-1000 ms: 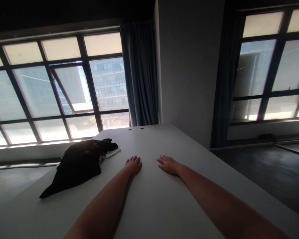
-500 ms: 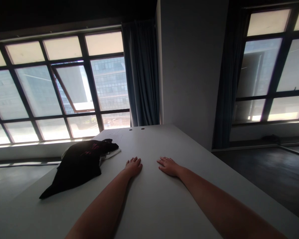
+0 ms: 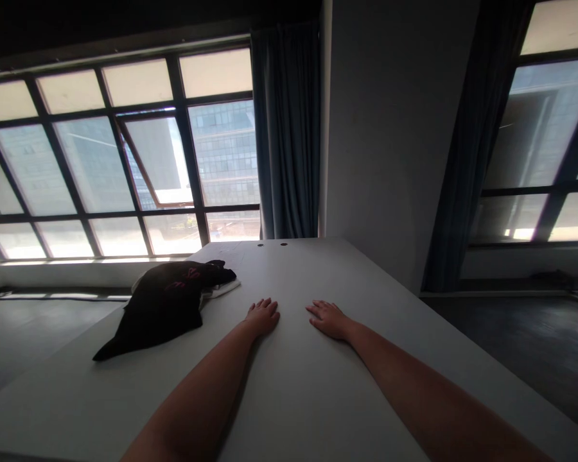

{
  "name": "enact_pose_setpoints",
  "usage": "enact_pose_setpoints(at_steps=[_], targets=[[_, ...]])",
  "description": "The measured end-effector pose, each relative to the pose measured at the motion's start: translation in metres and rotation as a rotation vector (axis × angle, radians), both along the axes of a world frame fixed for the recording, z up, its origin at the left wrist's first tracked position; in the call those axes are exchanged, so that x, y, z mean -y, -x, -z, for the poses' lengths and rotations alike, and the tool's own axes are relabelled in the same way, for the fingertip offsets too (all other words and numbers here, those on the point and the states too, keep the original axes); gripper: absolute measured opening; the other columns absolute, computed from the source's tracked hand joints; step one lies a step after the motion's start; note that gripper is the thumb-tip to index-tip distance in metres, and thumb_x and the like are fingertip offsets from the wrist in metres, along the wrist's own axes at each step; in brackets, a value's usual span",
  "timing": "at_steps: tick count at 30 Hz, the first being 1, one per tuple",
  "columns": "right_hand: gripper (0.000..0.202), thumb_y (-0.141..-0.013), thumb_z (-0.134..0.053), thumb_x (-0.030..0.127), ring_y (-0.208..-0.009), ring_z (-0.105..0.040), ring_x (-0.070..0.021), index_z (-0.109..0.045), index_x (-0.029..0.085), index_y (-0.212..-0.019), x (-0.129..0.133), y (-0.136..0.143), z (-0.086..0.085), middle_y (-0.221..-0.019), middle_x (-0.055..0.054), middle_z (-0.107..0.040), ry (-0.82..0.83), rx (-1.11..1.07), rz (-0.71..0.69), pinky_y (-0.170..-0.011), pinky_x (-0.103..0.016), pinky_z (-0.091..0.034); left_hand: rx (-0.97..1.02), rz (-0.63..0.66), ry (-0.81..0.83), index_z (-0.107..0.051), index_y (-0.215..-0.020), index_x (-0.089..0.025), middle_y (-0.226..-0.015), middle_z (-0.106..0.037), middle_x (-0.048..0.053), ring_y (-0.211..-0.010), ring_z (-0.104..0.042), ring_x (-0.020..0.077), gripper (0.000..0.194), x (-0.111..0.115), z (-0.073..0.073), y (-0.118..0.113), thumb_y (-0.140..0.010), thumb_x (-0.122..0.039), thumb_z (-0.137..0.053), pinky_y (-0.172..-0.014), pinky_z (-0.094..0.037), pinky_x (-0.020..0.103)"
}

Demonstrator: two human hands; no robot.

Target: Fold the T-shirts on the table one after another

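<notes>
1) My left hand [image 3: 263,316], palm down on the white surface [image 3: 308,398], moderately wide
2) My right hand [image 3: 329,319], likewise wide and palm down, apart from the left
3) Black cloth [image 3: 161,311], rumpled, which I see lying on the surface to the left of my left hand, untouched

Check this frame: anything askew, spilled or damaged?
Nothing looks spilled or damaged. The black cloth lies rumpled and askew on the white table, left of the left hand, with something white poking out beneath.
</notes>
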State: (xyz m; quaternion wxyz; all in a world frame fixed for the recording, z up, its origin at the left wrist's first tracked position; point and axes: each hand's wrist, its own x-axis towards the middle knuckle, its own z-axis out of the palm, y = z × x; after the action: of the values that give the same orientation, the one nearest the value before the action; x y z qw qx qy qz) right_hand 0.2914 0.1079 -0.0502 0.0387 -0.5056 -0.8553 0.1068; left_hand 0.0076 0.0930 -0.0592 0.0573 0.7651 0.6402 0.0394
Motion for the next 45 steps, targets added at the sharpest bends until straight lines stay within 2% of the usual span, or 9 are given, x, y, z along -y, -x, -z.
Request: enact_pose_setpoints(at_steps=[6,19,25,27,30,34,36,40,45], targets=[[0.068,-0.1,-0.039,0.051,-0.159,-0.026,-0.0299,-0.044,0.024,-0.162,-0.005,0.009,0.001,-0.17,-0.012,-0.032,-0.017,-0.024,-0.019,-0.129,-0.053,-0.014,0.02,-0.011,-0.001,-0.041,-0.161,-0.028,-0.173,-0.03,0.008,-0.16,-0.024,0.0312,0.061,0.007,-0.006,-0.002,-0.103,-0.049,-0.036,-0.13,-0.019,0.053],[0.068,-0.1,-0.04,0.051,-0.159,-0.026,-0.0302,-0.044,0.023,-0.162,0.001,0.008,0.0,-0.171,-0.012,-0.031,-0.014,-0.034,-0.048,-0.13,-0.052,-0.016,0.016,0.005,-0.003,-0.04,-0.161,-0.027,-0.173,-0.03,0.01,-0.16,-0.024,0.0322,0.06,0.002,-0.002,0.0,-0.106,-0.05,-0.035,-0.129,-0.019,0.056],[0.068,-0.101,-0.039,0.051,-0.159,-0.027,-0.0316,-0.044,0.023,-0.163,0.001,0.007,0.003,-0.171,-0.012,-0.031,-0.031,-0.027,-0.067,-0.129,-0.054,-0.017,0.016,0.002,-0.071,-0.05,-0.156,-0.031,-0.17,-0.037,0.007,-0.158,-0.031,0.0295,0.056,-0.002,-0.004,0.01,-0.103,-0.049,-0.049,-0.129,-0.025,0.048],[0.068,-0.101,-0.04,0.051,-0.159,-0.028,-0.0312,-0.044,0.022,-0.162,0.001,0.006,0.003,-0.171,-0.013,-0.031,-0.035,-0.014,-0.075,-0.129,-0.052,-0.018,0.018,-0.051,-0.136,-0.055,-0.152,-0.031,-0.171,-0.034,0.007,-0.16,-0.026,0.0313,0.055,-0.003,-0.009,0.025,-0.1,-0.047,-0.056,-0.129,-0.024,0.047],[0.068,-0.101,-0.039,0.05,-0.159,-0.028,-0.0299,-0.044,0.022,-0.163,0.0,0.006,0.002,-0.17,-0.014,-0.032,-0.041,-0.008,-0.083,-0.13,-0.05,-0.019,0.018,-0.227,-0.282,-0.055,-0.153,-0.02,-0.175,-0.022,0.014,-0.162,-0.01,0.0383,0.055,-0.001,-0.019,0.061,-0.101,-0.038,-0.053,-0.13,-0.014,0.055],[0.069,-0.101,-0.039,0.051,-0.159,-0.028,-0.03,-0.044,0.021,-0.163,-0.001,0.005,0.004,-0.17,-0.014,-0.031,-0.039,-0.015,-0.089,-0.13,-0.049,-0.018,0.029,-0.678,-0.583,-0.059,-0.146,-0.014,-0.172,-0.025,0.021,-0.161,-0.013,0.0419,0.055,0.009,-0.024,0.12,-0.094,-0.029,-0.06,-0.128,-0.018,0.059],[0.068,-0.101,-0.039,0.051,-0.159,-0.027,-0.0301,-0.044,0.022,-0.163,-0.003,0.004,0.006,-0.17,-0.013,-0.032,-0.045,-0.018,-0.091,-0.13,-0.05,-0.018,0.05,-0.826,-0.664,-0.059,-0.146,-0.013,-0.171,-0.027,0.021,-0.16,-0.015,0.0433,0.057,0.016,-0.022,0.144,-0.091,-0.031,-0.062,-0.126,-0.021,0.062],[0.068,-0.101,-0.039,0.051,-0.159,-0.028,-0.0302,-0.044,0.024,-0.163,-0.008,0.004,0.012,-0.17,-0.012,-0.032,-0.052,-0.02,-0.077,-0.13,-0.05,-0.018,0.089,-0.864,-0.708,-0.055,-0.149,-0.02,-0.173,-0.023,0.017,-0.158,-0.019,0.0422,0.062,0.028,-0.019,0.169,-0.09,-0.032,-0.064,-0.124,-0.025,0.063],[0.067,-0.102,-0.039,0.051,-0.159,-0.028,-0.0306,-0.045,0.024,-0.162,-0.01,0.004,0.015,-0.17,-0.012,-0.033,-0.056,-0.022,-0.082,-0.129,-0.051,-0.019,0.135,-0.886,-0.79,-0.05,-0.152,-0.019,-0.174,-0.012,0.021,-0.154,-0.032,0.0385,0.064,0.03,-0.019,0.172,-0.091,-0.034,-0.064,-0.122,-0.031,0.057]])
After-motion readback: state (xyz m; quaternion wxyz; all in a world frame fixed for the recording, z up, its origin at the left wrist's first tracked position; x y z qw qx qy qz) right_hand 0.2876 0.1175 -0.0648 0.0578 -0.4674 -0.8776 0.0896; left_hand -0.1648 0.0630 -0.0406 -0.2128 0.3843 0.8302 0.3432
